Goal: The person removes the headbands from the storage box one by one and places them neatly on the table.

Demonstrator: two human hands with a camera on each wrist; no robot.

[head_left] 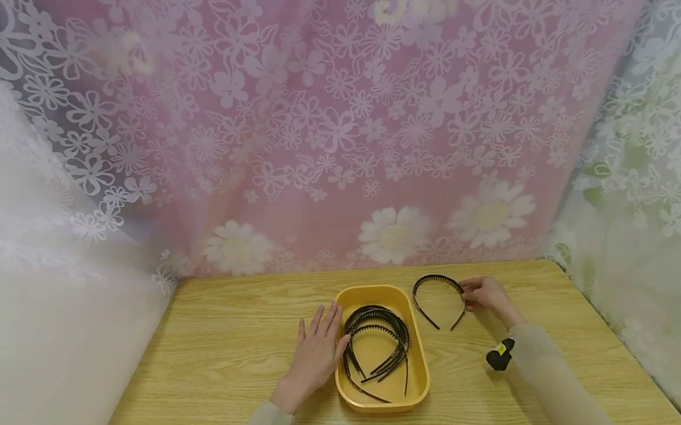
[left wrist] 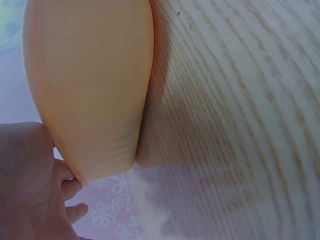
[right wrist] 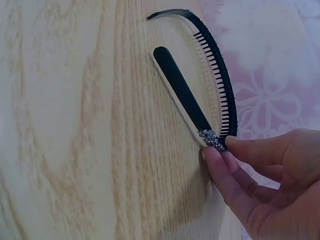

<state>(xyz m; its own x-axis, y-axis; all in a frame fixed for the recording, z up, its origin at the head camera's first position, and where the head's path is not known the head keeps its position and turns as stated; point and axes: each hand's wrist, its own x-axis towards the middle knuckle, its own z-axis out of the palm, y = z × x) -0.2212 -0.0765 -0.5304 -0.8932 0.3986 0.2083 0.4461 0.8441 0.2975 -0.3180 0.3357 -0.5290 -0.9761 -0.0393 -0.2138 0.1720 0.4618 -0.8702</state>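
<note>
A black toothed headband (head_left: 436, 277) is on the table to the right of a yellow bin (head_left: 419, 376). My right hand (head_left: 487, 297) pinches its right arm between thumb and fingers; the right wrist view shows the headband (right wrist: 223, 90) with a glittery patch beside the fingertips. Several black headbands (head_left: 403, 333) lie overlapping inside the bin. My left hand (head_left: 314, 360) rests against the bin's left rim with fingers fairly straight and spread. From the left wrist, the bin's outer wall (left wrist: 90, 90) fills much of the view, and the left fingers touch its rim.
The wood-grain table (head_left: 248, 338) carries the bin and the single headband. A pink flowered curtain (head_left: 336, 172) hangs along the back edge, with pale sheets at the left (head_left: 47, 302) and right (head_left: 657, 243). Dark wrist devices are strapped to both sleeves.
</note>
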